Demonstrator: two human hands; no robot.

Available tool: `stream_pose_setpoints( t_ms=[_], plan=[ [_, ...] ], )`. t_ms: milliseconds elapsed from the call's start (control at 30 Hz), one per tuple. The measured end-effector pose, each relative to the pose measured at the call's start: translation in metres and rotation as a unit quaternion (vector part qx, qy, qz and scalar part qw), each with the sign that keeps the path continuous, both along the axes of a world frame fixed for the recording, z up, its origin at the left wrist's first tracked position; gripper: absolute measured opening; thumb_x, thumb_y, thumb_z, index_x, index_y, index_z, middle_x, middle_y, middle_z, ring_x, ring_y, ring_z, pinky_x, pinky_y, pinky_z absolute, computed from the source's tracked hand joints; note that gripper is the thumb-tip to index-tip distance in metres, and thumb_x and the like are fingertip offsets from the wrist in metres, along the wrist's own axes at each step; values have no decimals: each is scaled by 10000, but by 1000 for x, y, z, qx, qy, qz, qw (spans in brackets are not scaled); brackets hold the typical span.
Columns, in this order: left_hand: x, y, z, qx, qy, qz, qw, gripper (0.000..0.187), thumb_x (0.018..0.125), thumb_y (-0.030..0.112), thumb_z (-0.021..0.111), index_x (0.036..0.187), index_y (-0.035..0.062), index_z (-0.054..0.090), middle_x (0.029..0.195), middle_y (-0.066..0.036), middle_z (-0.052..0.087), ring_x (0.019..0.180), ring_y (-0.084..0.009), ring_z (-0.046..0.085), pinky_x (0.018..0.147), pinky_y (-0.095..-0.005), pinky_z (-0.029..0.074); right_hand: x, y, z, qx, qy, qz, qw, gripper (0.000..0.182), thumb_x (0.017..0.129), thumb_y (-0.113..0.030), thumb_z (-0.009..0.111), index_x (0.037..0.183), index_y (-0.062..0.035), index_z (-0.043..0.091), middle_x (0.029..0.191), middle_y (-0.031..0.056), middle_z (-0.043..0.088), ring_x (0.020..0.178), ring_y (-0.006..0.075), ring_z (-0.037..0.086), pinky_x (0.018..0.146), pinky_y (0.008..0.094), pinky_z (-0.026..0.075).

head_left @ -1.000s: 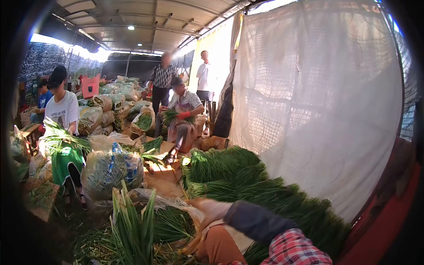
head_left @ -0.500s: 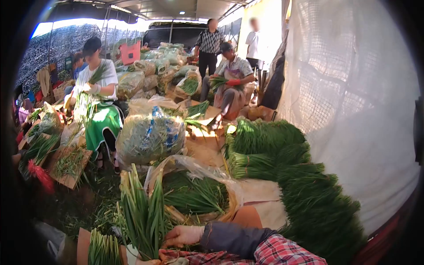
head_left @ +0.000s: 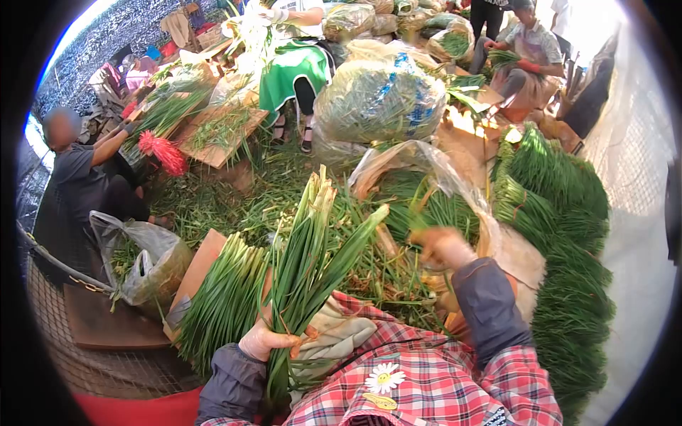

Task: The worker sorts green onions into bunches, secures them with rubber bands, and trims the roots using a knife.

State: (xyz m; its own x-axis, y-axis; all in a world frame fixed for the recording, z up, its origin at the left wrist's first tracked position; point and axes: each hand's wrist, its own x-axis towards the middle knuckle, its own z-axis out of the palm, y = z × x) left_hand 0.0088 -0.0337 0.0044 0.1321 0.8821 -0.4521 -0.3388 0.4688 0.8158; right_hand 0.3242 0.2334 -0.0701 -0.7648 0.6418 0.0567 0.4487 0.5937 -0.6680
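My left hand (head_left: 264, 339), in a thin glove, is closed around the lower part of a bunch of green chives (head_left: 304, 255). The bunch stands tilted over my lap, its pale ends up and its leaves hanging below the fist. My right hand (head_left: 446, 248) is apart from the bunch, to its right, and blurred by motion. A smeared yellow-green chive leaf (head_left: 420, 219) shows at its fingertips. Left of the bunch, trimmed chives (head_left: 224, 298) lie stacked against a cardboard piece (head_left: 195, 280). An open plastic bag (head_left: 455, 177) with more chives lies beyond my right hand.
Tied chive bundles (head_left: 561, 248) line the right side by a white sheet (head_left: 639, 234). A stuffed plastic bag (head_left: 380, 99) stands ahead. Scraps (head_left: 277, 181) litter the ground. Co-workers sit at left (head_left: 89, 160), ahead and back right. A plastic bag (head_left: 153, 266) sits at left.
The view has swung down and left. My right hand has moved away from the bunch to the right. My left hand, mostly out of frame before, now shows around the bunch.
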Motion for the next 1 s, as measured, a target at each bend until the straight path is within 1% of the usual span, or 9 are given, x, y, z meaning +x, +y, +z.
stream_pose_setpoints(
  t_ms=[100, 233, 333, 367, 433, 467, 500, 967, 1000],
  plan=[
    [-3, -2, -3, 1, 30, -3, 1000, 342, 628, 117, 686, 941, -6, 627, 836, -116, 642, 566, -180, 578, 542, -292, 451, -40, -38, 46, 97, -266, -44, 958, 364, 794, -259, 639, 1095, -55, 621, 1008, 158, 634, 934, 279, 605, 839, 351, 472],
    [8, -2, -6, 12, 86, -16, 996, 469, 670, 68, 692, 1108, 13, 532, 861, -94, 636, 585, -148, 560, 546, -273, 446, -58, -11, 81, 242, 122, -37, 962, 496, 725, -345, 678, 1102, -34, 589, 959, 196, 621, 921, 334, 598, 806, 392, 467],
    [16, 4, -2, 5, 145, -46, 988, 544, 722, 21, 696, 1221, 20, 479, 911, -51, 621, 615, -80, 521, 562, -231, 419, -87, -10, 49, -89, 66, 49, 993, 432, 766, -252, 660, 1112, -13, 561, 985, 170, 613, 915, 296, 597, 796, 378, 486],
    [17, 5, -4, 43, 178, -62, 981, 540, 723, 21, 693, 1219, 17, 482, 914, -51, 621, 646, -79, 530, 586, -231, 427, -92, -14, 33, -310, 143, 65, 938, 346, 794, -152, 639, 1098, -8, 558, 1009, 118, 616, 914, 249, 603, 799, 372, 495],
    [15, 2, -16, 115, 240, -91, 960, 530, 725, 20, 687, 1216, 10, 487, 920, -50, 621, 707, -75, 547, 634, -232, 444, -102, -14, -7, -695, 451, 90, 552, 249, 856, -38, 544, 1104, -19, 553, 1074, 96, 597, 922, 219, 598, 813, 348, 500],
    [7, -4, -23, -3, 214, -111, 970, 532, 731, 25, 666, 1228, 3, 478, 974, -64, 630, 844, -93, 559, 751, -244, 454, -97, -19, -3, -475, 293, -8, 830, 262, 874, -80, 544, 1126, -8, 556, 1063, 90, 609, 912, 190, 601, 822, 312, 487],
    [7, -7, -28, 21, 229, -93, 969, 546, 731, 34, 664, 1240, -1, 470, 977, -64, 632, 862, -99, 558, 771, -247, 452, -88, -21, 5, -454, 240, -53, 856, 268, 889, -106, 535, 1129, 9, 567, 1014, 81, 632, 881, 162, 604, 818, 290, 479],
    [11, -19, -30, 137, 618, -53, 772, 752, 610, 52, 654, 1320, 169, 433, 912, -190, 626, 812, -346, 622, 689, -409, 496, -1, 27, -9, -500, 640, -224, 539, 297, 826, -186, 638, 1079, -35, 604, 563, 2, 534, 604, 139, 578, 614, 332, 470],
    [11, -23, -33, 157, 652, -48, 740, 787, 582, 47, 666, 1321, 189, 436, 812, -162, 601, 716, -343, 608, 617, -425, 479, 2, 31, -7, -470, 439, -245, 725, 366, 813, -209, 652, 1128, -36, 582, 632, 31, 581, 646, 146, 590, 646, 327, 474]
  ],
)
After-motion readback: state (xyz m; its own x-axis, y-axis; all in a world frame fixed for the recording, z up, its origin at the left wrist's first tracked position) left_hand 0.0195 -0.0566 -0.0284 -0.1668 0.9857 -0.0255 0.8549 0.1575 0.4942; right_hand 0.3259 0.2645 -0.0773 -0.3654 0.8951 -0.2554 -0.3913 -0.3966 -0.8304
